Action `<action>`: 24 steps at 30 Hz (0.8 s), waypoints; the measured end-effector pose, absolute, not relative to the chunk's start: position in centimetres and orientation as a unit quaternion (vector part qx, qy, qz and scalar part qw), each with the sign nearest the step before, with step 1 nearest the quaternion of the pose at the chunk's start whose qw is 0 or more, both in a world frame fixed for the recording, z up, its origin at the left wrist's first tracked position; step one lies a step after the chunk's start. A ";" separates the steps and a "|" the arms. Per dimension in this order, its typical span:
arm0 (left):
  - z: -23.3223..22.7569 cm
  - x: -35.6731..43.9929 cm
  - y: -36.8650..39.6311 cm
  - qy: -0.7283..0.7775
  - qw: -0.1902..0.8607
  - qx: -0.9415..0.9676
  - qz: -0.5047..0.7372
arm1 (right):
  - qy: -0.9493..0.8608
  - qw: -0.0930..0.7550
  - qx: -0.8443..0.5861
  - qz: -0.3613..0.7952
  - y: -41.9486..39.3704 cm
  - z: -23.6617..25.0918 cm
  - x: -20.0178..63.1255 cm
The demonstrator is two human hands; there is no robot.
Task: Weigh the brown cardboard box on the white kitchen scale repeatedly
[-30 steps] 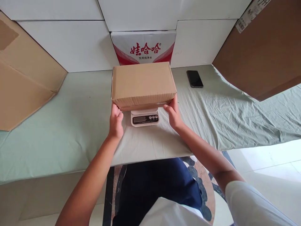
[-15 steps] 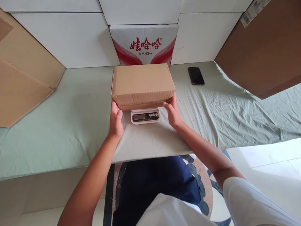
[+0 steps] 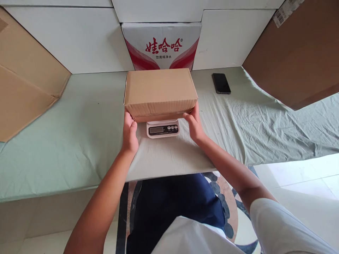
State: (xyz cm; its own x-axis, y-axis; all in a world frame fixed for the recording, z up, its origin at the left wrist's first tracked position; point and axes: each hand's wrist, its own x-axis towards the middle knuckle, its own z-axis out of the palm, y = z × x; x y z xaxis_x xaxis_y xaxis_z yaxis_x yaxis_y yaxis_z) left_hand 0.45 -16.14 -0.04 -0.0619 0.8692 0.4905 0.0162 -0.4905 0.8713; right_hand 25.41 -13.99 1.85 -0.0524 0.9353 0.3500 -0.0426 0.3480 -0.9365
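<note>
The left hand [image 3: 129,135] and the right hand [image 3: 195,125] each press a near bottom corner of the brown box [image 3: 160,92], fingers curled around it. The box sits over the small white scale [image 3: 162,128], whose screen peeks out in front. Since a moment ago the box and hands have hardly moved, so the box looks settled there. Further back lie a black phone [image 3: 221,83] on the green cloth [image 3: 79,123] and a red-and-white carton [image 3: 161,46].
</note>
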 end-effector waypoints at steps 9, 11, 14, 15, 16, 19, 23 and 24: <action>-0.1 0.4 -16.2 0.388 0.344 0.586 0.622 | -0.580 0.586 -0.366 0.432 -13.4 0.7 25.6; -0.1 0.1 -16.2 0.391 0.338 0.586 0.624 | -0.566 0.602 -0.373 0.422 -13.2 1.0 25.9; -0.3 -0.4 -16.1 0.385 0.329 0.577 0.641 | -0.529 0.632 -0.408 0.392 -12.9 1.9 26.8; -0.4 -0.6 -16.1 0.381 0.327 0.572 0.649 | -0.515 0.640 -0.420 0.385 -12.8 2.2 27.2; -0.4 -0.8 -16.1 0.377 0.325 0.568 0.655 | -0.501 0.646 -0.431 0.382 -12.6 2.4 27.5; -0.6 -1.1 -16.0 0.376 0.323 0.553 0.670 | -0.474 0.651 -0.445 0.393 -12.1 2.3 28.3; -0.6 -1.2 -16.0 0.389 0.329 0.530 0.678 | -0.470 0.646 -0.443 0.408 -11.7 1.2 28.3; -0.7 -1.3 -16.0 0.393 0.329 0.528 0.677 | -0.470 0.645 -0.441 0.411 -11.6 1.0 28.2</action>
State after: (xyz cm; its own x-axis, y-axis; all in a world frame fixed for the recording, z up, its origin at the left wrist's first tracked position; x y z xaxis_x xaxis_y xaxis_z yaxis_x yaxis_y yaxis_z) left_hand -1.34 -16.00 -0.65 -0.2256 0.8607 0.4564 -0.0301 -0.4745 0.8798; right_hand 28.21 -11.64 0.99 0.2210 0.9442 0.2443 -0.1154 0.2741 -0.9548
